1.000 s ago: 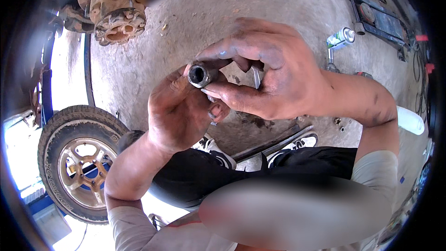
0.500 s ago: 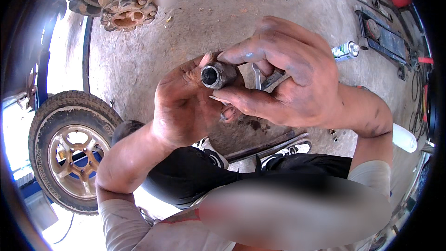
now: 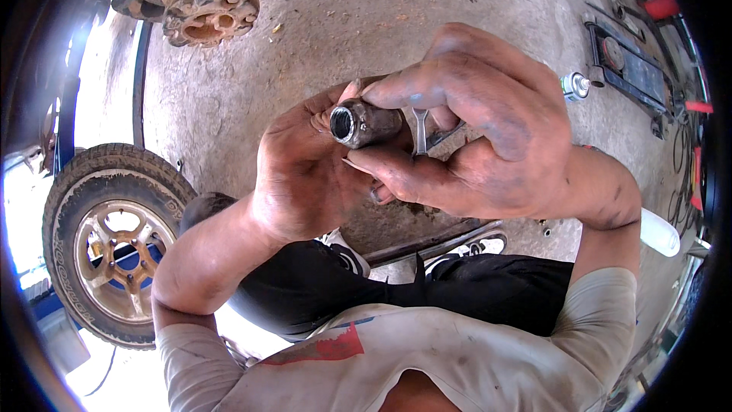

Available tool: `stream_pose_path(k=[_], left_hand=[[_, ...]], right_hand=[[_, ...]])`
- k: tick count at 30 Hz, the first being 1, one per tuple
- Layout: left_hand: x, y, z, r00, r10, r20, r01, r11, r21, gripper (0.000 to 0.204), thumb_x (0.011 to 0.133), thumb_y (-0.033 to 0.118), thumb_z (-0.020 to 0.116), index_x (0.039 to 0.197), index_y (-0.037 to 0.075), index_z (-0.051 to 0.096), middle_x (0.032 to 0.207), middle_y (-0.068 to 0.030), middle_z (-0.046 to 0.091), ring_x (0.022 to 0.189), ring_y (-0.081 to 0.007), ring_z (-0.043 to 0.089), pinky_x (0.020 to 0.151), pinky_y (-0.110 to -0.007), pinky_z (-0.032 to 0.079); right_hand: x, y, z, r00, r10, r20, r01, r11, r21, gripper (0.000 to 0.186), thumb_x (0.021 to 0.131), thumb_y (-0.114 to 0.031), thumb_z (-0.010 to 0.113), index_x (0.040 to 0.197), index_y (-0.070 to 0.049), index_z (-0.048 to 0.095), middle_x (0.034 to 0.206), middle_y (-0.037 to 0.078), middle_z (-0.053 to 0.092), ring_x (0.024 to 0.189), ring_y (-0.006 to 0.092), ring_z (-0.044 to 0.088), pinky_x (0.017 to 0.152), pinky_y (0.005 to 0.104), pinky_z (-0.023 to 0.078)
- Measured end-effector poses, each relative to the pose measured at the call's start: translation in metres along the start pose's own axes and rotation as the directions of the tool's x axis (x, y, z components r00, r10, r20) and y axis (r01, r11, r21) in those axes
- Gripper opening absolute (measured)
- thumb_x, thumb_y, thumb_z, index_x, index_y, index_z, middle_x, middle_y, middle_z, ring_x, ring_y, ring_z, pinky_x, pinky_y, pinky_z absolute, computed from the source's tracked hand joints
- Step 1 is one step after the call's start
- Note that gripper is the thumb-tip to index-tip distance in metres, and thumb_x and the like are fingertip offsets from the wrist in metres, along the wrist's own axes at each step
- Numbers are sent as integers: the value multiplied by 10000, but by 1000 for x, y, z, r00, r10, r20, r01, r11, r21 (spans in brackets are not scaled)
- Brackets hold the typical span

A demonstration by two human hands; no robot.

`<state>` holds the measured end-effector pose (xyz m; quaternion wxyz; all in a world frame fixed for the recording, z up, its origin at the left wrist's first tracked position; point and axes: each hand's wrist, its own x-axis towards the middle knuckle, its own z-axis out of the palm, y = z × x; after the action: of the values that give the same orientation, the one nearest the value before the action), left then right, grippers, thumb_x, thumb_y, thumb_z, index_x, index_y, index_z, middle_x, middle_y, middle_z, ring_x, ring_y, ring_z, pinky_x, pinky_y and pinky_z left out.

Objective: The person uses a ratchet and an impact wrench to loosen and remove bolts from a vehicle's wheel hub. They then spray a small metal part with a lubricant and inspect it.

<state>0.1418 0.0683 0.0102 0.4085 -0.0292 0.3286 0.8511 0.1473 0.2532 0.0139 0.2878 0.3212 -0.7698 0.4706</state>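
A short, greasy metal sleeve [image 3: 377,123] lies across between my two hands, its round, hollow end toward the left with ridges showing inside. From underneath, the fingers of my left hand [image 3: 296,160] curl around it, palm turned up. Thumb and forefinger of my right hand [image 3: 499,133] close on its sides near the right end, which they partly cover. A small open-ended wrench [image 3: 420,136] shows in the gap between my right thumb and fingers; I cannot tell whether it touches the hand.
A wheel with a worn tyre [image 3: 61,236] stands at the left. Overhead left hangs a rusty hub [image 3: 204,19]. Right of my hands are a spray can [image 3: 575,86], a low blue jack [image 3: 631,69] and a white bottle [image 3: 659,232]. A long metal bar [image 3: 415,245] lies by my feet.
The sleeve has tilted slightly, so the ridges inside its mouth show more clearly. My right hand has shifted a little to the right, still pinching it. The left hand keeps its hold.
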Motion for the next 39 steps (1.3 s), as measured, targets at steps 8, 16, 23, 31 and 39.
stream_pose_path(k=[8, 16, 23, 31, 39], left_hand=[[4, -2, -8, 993, 1, 122, -1, 1000, -6, 367, 911, 202, 468, 1210, -11, 458, 990, -158, 609, 854, -241, 618, 703, -366, 498], [7, -2, -10, 976, -19, 219, 33, 997, -63, 461, 947, 276, 459, 1302, -15, 416, 997, -127, 611, 860, -215, 608, 701, -355, 493], [6, 2, -10, 971, -39, 235, 46, 999, -27, 444, 972, 276, 424, 1318, -2, 407, 983, -109, 610, 849, -200, 599, 709, -365, 489], [5, 2, 4, 986, 6, 166, -8, 1000, 13, 475, 980, 326, 415, 1338, 17, 370, 932, -106, 572, 804, -199, 569, 715, -349, 467], [4, 4, -1, 955, 23, 296, -33, 999, 28, 494, 994, 343, 389, 1376, 41, 302, 919, -143, 552, 822, -217, 553, 701, -341, 444]], right_hand=[[1, 6, -3, 998, -61, -4, 61, 998, -32, 455, 473, -81, 852, 887, 2, 682, 657, 19, 579, 511, 100, 455, 418, 234, 332], [5, 6, -8, 996, -75, 57, 81, 991, -106, 408, 521, -64, 830, 887, 22, 673, 646, 45, 594, 499, 110, 480, 397, 233, 345], [7, 5, -7, 994, -68, 79, 76, 992, -99, 394, 559, -25, 805, 925, 28, 670, 654, 44, 592, 491, 102, 475, 397, 231, 343], [8, 8, -12, 985, 43, 167, -44, 999, 8, 319, 671, -52, 725, 972, 34, 666, 644, 40, 576, 496, 108, 482, 431, 225, 348], [9, -2, -15, 887, 329, 325, -453, 762, 464, 283, 916, -143, 544, 1065, 90, 606, 764, 108, 618, 603, 135, 599, 511, 254, 461]])
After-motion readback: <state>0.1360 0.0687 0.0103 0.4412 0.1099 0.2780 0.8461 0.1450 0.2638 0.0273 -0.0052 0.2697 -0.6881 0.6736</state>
